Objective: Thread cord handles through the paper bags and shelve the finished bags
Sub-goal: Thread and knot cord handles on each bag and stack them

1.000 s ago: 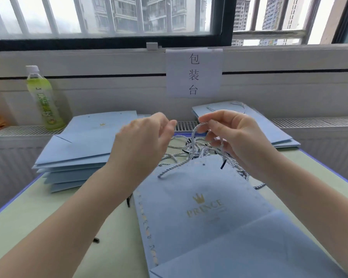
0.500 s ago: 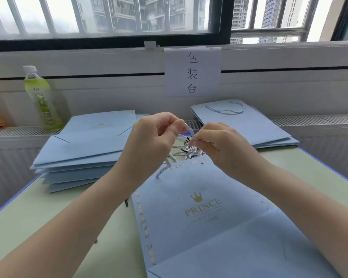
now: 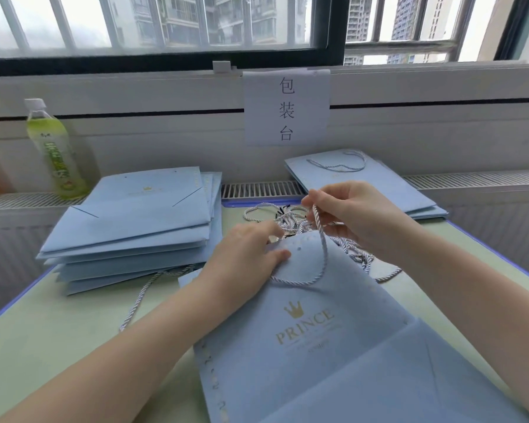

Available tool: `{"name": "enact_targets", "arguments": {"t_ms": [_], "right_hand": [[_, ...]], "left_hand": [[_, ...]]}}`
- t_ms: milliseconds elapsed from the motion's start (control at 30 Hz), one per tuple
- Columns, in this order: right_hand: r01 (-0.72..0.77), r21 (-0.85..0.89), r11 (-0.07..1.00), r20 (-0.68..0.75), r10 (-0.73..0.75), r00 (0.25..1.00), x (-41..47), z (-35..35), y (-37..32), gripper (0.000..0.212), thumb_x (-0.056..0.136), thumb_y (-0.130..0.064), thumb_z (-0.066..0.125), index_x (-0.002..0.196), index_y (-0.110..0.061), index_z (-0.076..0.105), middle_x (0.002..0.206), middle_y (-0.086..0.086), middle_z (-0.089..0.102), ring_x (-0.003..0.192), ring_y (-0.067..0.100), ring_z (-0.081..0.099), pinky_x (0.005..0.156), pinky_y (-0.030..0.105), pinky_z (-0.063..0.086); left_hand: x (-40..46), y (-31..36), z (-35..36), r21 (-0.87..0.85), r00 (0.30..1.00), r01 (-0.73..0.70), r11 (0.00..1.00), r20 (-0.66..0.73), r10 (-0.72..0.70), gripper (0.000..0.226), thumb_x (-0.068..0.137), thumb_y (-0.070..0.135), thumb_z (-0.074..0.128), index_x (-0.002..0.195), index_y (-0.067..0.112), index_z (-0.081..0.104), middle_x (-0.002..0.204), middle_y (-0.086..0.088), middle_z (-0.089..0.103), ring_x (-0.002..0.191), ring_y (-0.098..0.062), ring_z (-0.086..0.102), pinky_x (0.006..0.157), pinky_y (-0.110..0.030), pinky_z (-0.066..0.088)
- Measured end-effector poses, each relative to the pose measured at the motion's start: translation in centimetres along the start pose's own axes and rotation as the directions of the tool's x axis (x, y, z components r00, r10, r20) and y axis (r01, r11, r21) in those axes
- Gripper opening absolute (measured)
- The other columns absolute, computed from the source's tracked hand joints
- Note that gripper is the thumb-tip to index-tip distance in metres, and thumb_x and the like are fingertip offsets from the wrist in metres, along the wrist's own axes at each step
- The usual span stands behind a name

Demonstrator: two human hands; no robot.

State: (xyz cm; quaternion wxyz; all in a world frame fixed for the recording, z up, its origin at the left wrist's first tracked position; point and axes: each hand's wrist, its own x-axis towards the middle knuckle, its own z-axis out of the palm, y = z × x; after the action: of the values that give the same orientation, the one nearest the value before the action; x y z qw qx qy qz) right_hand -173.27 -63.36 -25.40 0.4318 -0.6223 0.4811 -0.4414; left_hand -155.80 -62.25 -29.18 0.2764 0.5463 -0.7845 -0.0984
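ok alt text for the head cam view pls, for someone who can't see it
A person's left hand holds the top edge of a flat blue paper bag on a green table while the right hand pinches a twisted cord looping across it. More blue bags are stacked left and right.

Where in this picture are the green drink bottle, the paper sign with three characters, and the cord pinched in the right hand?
green drink bottle (image 3: 54, 154), head view, on its label.
paper sign (image 3: 286, 107), head view, on its middle character.
cord (image 3: 323, 243), head view, on the strand hanging below the right hand (image 3: 353, 212).
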Motion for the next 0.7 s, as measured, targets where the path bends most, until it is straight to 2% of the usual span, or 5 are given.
{"name": "enact_targets", "arguments": {"t_ms": [100, 200, 367, 567, 700], "right_hand": [[0.054, 0.017, 0.998, -0.010, -0.053, 0.999, -0.2, 0.1, -0.1, 0.013, 0.095, -0.017, 0.054, 0.087, -0.010, 0.063, 0.065, 0.001, 0.064, 0.054, 0.009, 0.057, 0.051, 0.016, 0.045], [0.110, 0.045, 0.993, 0.031, -0.111, 0.993, -0.5, 0.4, -0.4, 0.010, 0.095, -0.007, 0.052, 0.104, -0.011, 0.055, 0.068, 0.003, 0.068, 0.056, 0.012, 0.060, 0.053, 0.019, 0.046], [0.204, -0.085, 0.975, 0.103, -0.195, 0.975, -0.9, 1.7, -0.5, 0.018, 0.095, 0.002, 0.046, 0.103, -0.007, 0.061, 0.080, 0.006, 0.068, 0.060, 0.007, 0.060, 0.057, 0.015, 0.049], [0.201, -0.296, 0.934, 0.157, -0.160, 0.975, -0.8, 3.1, 1.0, 0.011, 0.093, -0.010, 0.054, 0.090, -0.013, 0.064, 0.074, 0.003, 0.066, 0.059, 0.006, 0.060, 0.061, 0.021, 0.051], [0.265, -0.438, 0.859, 0.129, -0.232, 0.964, -0.7, 2.9, 1.9, 0.015, 0.091, -0.002, 0.049, 0.095, -0.015, 0.055, 0.069, 0.000, 0.064, 0.055, 0.009, 0.058, 0.064, 0.026, 0.049]], "left_hand": [[-0.1, 0.7, -1.2, 0.026, 0.997, -0.010, 1.000, -0.082, 0.012, 0.028, 0.090, 0.035, 0.060, 0.117, 0.026, 0.060, 0.115, 0.004, 0.062, 0.111, -0.016, 0.052, 0.086, -0.028, 0.038], [0.0, 0.6, -2.3, 0.045, 0.997, 0.019, 0.999, -0.076, -0.016, 0.027, 0.090, 0.043, 0.057, 0.114, 0.030, 0.060, 0.113, 0.008, 0.063, 0.108, -0.017, 0.054, 0.091, -0.035, 0.043], [0.3, 0.0, -2.6, 0.066, 0.994, 0.108, 0.992, -0.012, -0.108, 0.034, 0.086, 0.056, 0.053, 0.094, 0.025, 0.065, 0.062, 0.011, 0.041, 0.069, -0.015, 0.042, 0.064, -0.030, 0.034], [0.6, -0.7, -2.1, 0.016, 0.983, 0.171, 0.985, 0.070, -0.172, 0.027, 0.085, 0.046, 0.062, 0.075, 0.022, 0.058, 0.068, 0.011, 0.047, 0.067, -0.013, 0.043, 0.062, -0.029, 0.033], [1.0, -0.9, -2.2, -0.084, 0.967, 0.214, 0.973, 0.161, -0.199, 0.022, 0.087, 0.031, 0.065, 0.086, 0.009, 0.067, 0.095, -0.004, 0.068, 0.077, -0.013, 0.053, 0.062, -0.021, 0.038]]}}
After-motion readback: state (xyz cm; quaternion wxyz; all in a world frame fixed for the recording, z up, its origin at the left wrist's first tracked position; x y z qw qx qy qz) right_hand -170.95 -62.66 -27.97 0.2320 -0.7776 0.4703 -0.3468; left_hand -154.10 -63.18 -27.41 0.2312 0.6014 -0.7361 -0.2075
